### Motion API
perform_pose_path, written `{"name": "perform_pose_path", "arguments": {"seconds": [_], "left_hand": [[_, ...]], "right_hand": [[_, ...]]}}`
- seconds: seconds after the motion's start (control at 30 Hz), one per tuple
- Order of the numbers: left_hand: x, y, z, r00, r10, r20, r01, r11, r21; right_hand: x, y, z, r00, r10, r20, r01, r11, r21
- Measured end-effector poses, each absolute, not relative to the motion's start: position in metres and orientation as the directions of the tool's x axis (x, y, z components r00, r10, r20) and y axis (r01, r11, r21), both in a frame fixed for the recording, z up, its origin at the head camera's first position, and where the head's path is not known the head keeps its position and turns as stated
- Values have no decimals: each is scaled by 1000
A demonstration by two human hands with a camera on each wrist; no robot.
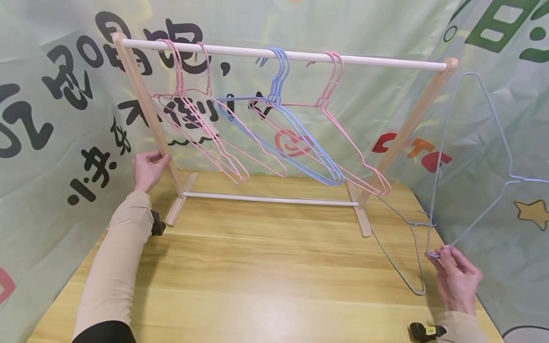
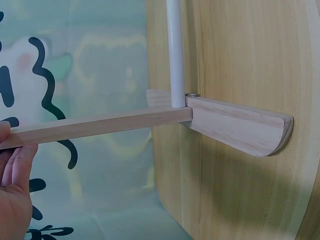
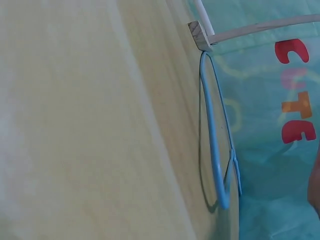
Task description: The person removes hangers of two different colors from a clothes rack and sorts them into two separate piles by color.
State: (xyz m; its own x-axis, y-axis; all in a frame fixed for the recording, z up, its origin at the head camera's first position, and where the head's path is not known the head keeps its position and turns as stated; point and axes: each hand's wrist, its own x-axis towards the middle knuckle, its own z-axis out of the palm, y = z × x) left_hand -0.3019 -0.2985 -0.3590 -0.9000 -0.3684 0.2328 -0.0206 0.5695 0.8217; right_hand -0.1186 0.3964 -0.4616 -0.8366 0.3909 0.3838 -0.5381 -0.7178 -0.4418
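Note:
My left hand grips the left wooden post of a small clothes rack, thumb on one side and fingers on the other. In the left wrist view its fingers touch that post. At the right, my right hand pinches the rounded end of a pale blue wire hanger, which is held up with its neck pointing right, partly out of frame. A second blue hanger lies on the table behind that hand. Only an edge of the right hand shows in the right wrist view.
Pink hangers hang at the left of the white rod, blue hangers in the middle, more pink hangers right of them. The rack's feet stand on the wooden table. Printed cloth surrounds it.

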Motion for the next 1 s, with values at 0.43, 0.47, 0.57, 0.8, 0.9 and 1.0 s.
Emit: {"name": "perform_pose_path", "arguments": {"seconds": [0.43, 0.47, 0.57, 0.8, 0.9, 1.0], "left_hand": [[-303, -298, -359, -903, -362, 233, -16, 567, 823], [-303, -298, -359, -902, -362, 233, -16, 568, 823], [-303, -298, -358, -900, -367, 236, -17, 570, 822], [-302, -298, -359, -900, -366, 236, -13, 565, 825], [-301, -298, -359, -897, -372, 240, -13, 565, 825], [-300, -297, -360, -890, -381, 249, -14, 568, 823]], "right_hand": [[-101, 411, -458, -883, 424, 204, -424, -530, -735], [-99, 414, -458, -893, 408, 189, -396, -516, -759], [-92, 421, -457, -916, 375, 142, -317, -459, -830], [-81, 433, -460, -944, 331, 3, -96, -263, -960], [-79, 437, -462, -957, 278, -79, 17, -221, -975], [-79, 439, -466, -960, 240, -147, 101, -194, -976]]}}
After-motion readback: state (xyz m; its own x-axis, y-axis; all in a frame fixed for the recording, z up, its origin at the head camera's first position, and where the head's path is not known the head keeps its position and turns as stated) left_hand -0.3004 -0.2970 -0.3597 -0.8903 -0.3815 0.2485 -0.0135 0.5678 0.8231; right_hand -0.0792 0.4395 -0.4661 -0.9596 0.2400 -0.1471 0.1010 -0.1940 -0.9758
